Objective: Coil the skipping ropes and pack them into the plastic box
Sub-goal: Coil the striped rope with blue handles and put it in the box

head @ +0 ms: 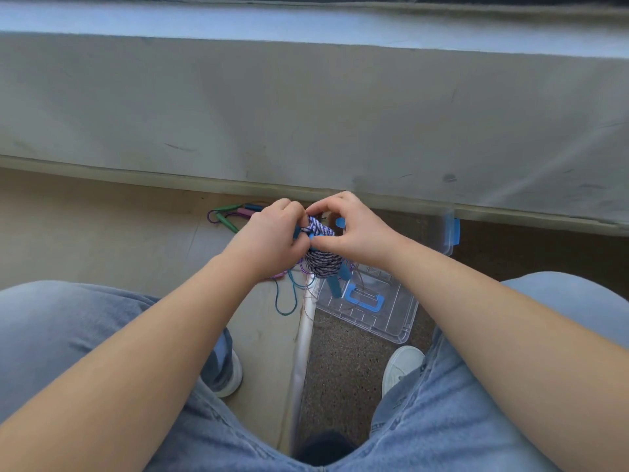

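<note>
A person sits and looks down at two bare hands. Both hands hold one striped rope [321, 264] up above the floor [102, 233]. The rope is purple and white, and it is wound into a fat bundle. Two blue handles [335, 287] stick out below the bundle.

The left hand [272, 236] grips the left side of the bundle. Its fingers [289, 209] are curled round the rope. The right hand [354, 229] is at the top right of the bundle. Its thumb and first finger are bent and pinch the rope. The two hands touch each other over the rope.

The plastic box [448, 248] is on the floor behind the right hand, next to the wall [306, 114]. Most of it is hidden by the hand and arm. A blue clip [455, 231] shows on its right end. The clear lid [391, 311] lies flat on the floor just under the bundle. It has a blue handle in the middle.

More ropes [235, 216] lie on the floor to the left of the left hand. They have green and pink handles and thin purple cord. Loose thin cords [286, 298], blue-green and purple, hang and loop below the left hand.

The person wears blue jeans [68, 318] and white shoes [401, 367]. A pale strip [301, 352] runs along the floor between the feet.
</note>
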Action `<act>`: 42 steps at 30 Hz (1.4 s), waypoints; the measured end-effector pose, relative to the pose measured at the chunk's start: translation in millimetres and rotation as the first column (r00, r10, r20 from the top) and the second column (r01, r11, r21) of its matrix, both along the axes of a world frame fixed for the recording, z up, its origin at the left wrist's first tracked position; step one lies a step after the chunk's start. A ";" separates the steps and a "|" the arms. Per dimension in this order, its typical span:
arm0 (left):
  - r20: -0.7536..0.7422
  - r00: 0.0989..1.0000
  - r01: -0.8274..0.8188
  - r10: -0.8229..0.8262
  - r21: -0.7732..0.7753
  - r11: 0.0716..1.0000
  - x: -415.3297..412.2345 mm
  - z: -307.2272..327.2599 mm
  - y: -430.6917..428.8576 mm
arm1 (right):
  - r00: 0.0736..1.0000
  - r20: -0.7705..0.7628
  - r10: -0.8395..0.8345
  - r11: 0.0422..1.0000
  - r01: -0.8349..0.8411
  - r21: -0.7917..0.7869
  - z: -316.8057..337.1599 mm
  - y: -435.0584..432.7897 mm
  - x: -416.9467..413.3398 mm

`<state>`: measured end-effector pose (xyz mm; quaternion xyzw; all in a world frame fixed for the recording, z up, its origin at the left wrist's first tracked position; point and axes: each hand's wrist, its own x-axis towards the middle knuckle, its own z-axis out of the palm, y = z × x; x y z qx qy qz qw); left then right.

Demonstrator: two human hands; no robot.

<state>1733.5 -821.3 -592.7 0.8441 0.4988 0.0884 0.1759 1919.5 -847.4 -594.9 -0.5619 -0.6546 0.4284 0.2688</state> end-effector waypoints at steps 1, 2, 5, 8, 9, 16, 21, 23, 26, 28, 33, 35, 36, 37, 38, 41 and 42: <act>-0.009 1.000 -0.010 0.009 -0.037 0.999 1.1 0.1 -0.9 | 0.999 -0.020 0.032 0.998 -0.034 -0.059 1.1 0.0 1.7; 0.000 1.000 -0.028 0.028 -0.074 0.997 2.2 -0.3 -1.7 | 0.996 -0.041 0.073 0.990 -0.078 -0.115 1.9 -0.8 2.5; 0.064 0.995 -0.069 0.080 -0.158 0.985 5.2 -0.6 -4.1 | 0.985 0.021 0.174 0.972 -0.168 -0.164 2.2 -5.4 0.6; 0.051 0.996 -0.055 0.066 -0.191 0.980 4.7 -0.4 -4.0 | 0.984 0.063 0.164 0.980 -0.156 -0.121 3.3 -8.3 -2.9; 0.042 0.998 -0.044 0.053 -0.184 0.982 4.7 -0.3 -3.9 | 0.986 0.067 0.155 0.983 -0.148 -0.106 3.0 -8.5 -2.8; -0.010 0.999 0.042 -0.041 0.034 0.999 6.0 -1.2 -1.3 | 0.992 0.081 0.101 0.993 -0.095 -0.069 2.2 -7.4 1.4; 0.239 0.970 -0.016 0.033 -0.073 0.997 2.8 -2.7 -1.2 | 0.999 0.042 0.012 0.997 -0.009 -0.077 2.6 -2.8 3.1; 0.260 0.965 -0.026 0.037 -0.046 0.999 2.5 -4.8 -1.3 | 0.999 0.030 0.019 0.996 -0.016 -0.087 4.4 -2.8 3.7; 0.278 0.961 -0.033 0.020 0.041 0.999 2.3 -6.1 0.0 | 0.999 0.013 0.031 0.996 -0.030 -0.082 7.7 -2.3 4.1; 0.324 0.946 -0.038 0.021 0.048 0.998 3.7 -7.4 0.4 | 1.000 0.009 0.021 0.998 -0.020 -0.064 8.8 -1.3 4.9; 0.486 0.847 -0.150 0.216 -0.171 0.974 13.8 -9.3 -1.4 | 1.000 -0.017 0.012 0.999 -0.013 -0.052 11.5 -2.8 3.5; 0.519 0.791 -0.173 0.322 -0.316 0.933 19.8 -6.5 -3.6 | 1.000 -0.019 -0.005 1.000 0.004 -0.030 10.9 -4.1 -0.8; 0.535 0.755 -0.180 0.380 -0.387 0.904 23.0 -4.1 -5.2 | 1.000 -0.011 -0.015 1.000 0.015 -0.018 10.1 -4.5 -2.2; 0.553 0.707 -0.181 0.441 -0.461 0.869 26.3 -2.5 -6.9 | 1.000 0.016 -0.017 1.000 0.017 -0.001 9.1 -4.6 -2.3; 0.566 0.654 -0.176 0.502 -0.531 0.829 29.1 -1.3 -8.4 | 0.999 0.052 -0.010 1.000 0.009 0.020 8.0 -4.7 -1.4; 0.513 0.612 -0.178 0.602 -0.652 0.737 30.8 -3.0 -10.3 | 0.985 0.170 0.042 0.998 -0.051 0.049 0.7 -4.1 4.8; 0.470 0.665 -0.174 0.581 -0.659 0.732 29.8 -5.5 -10.6 | 0.971 0.230 0.069 0.996 -0.081 0.044 -3.1 -3.5 6.7</act>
